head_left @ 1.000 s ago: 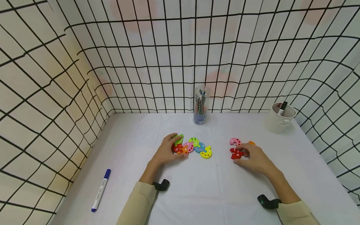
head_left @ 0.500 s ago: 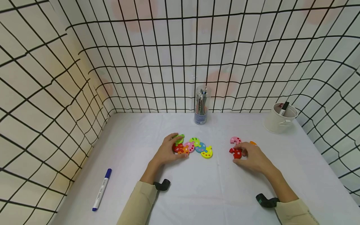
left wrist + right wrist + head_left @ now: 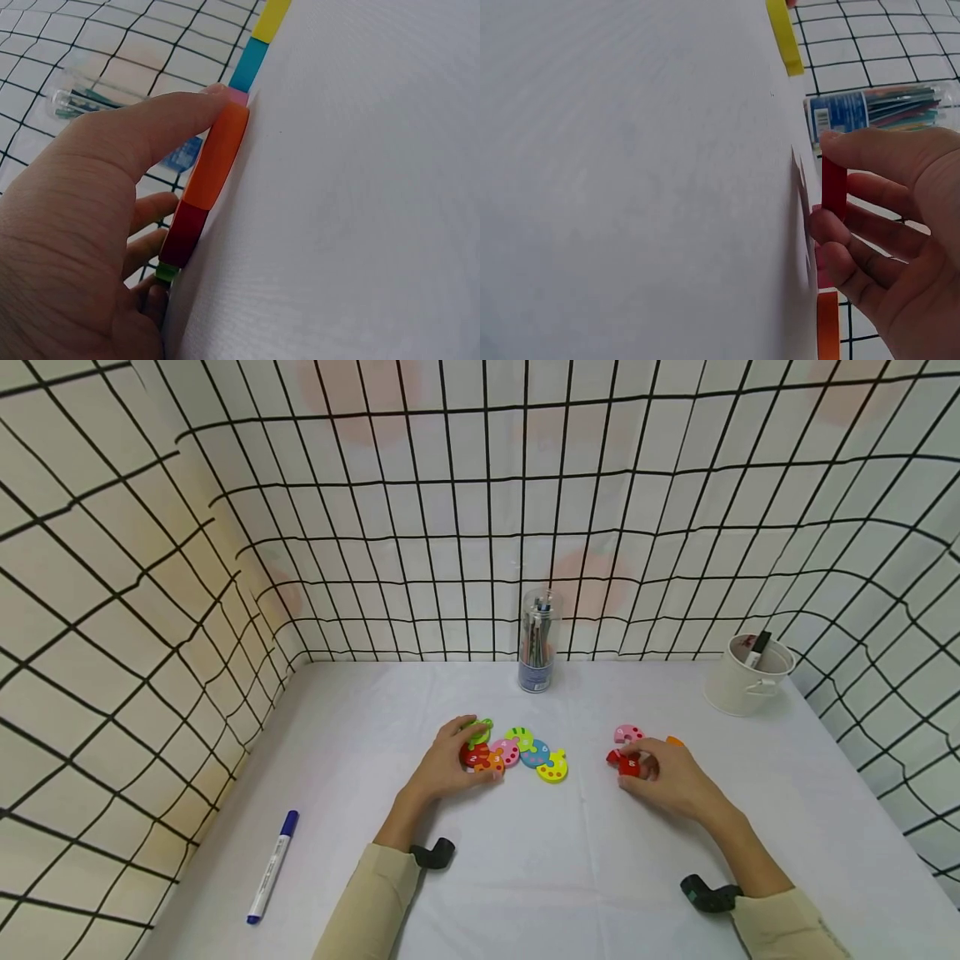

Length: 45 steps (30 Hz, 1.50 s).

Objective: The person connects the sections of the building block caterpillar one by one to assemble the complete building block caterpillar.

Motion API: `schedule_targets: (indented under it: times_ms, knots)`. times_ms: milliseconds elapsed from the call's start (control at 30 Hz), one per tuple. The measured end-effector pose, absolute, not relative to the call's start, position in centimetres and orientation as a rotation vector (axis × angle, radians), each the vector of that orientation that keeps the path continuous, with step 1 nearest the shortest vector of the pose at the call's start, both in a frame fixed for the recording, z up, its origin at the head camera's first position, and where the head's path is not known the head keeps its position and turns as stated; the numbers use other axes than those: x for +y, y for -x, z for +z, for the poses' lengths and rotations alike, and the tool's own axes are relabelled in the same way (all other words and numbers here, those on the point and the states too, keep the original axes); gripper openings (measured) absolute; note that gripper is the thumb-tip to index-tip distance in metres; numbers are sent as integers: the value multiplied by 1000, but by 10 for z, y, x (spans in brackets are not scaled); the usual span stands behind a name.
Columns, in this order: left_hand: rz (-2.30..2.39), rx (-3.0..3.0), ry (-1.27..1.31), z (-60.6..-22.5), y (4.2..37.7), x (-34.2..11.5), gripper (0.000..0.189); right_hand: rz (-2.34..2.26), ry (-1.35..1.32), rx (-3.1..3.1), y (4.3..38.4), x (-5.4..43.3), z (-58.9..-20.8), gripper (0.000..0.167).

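Note:
Several colourful round puzzle pieces with numbers form a joined wavy row in the head view, from a green piece [image 3: 480,737] past a red piece, an orange piece [image 3: 217,157] and a pink piece [image 3: 507,752] to a yellow piece [image 3: 552,767]. My left hand [image 3: 441,766] holds the row's left end, fingers at the green piece and thumb by the orange one. To the right, my right hand [image 3: 675,781] pinches a loose red puzzle piece [image 3: 834,184] between thumb and fingers, tilted on edge just over the white cloth.
A loose pink puzzle piece [image 3: 627,733] and a partly hidden orange piece [image 3: 675,742] lie by the right hand. Behind stands a clear pen tube [image 3: 536,647]. A white bucket [image 3: 738,681] with a marker is at the back right. A blue-capped marker [image 3: 273,868] lies at left.
My right hand has shifted slightly left with the red puzzle piece, which has turned and tilted in the fingers. The left hand stays on the joined row.

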<state>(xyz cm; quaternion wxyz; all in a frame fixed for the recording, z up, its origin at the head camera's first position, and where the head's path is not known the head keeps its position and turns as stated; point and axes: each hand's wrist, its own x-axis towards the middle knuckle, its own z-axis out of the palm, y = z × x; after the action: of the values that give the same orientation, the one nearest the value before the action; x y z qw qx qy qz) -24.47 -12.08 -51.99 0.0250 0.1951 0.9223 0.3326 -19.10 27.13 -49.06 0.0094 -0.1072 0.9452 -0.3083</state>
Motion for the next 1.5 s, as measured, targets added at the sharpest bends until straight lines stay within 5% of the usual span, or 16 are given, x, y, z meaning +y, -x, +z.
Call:
schedule_targets:
  times_ms: [1500]
  knots:
    - [1057, 2843, -577, -521, 247, -121, 84, -902, 467, 2809, 224, 195, -485, 40]
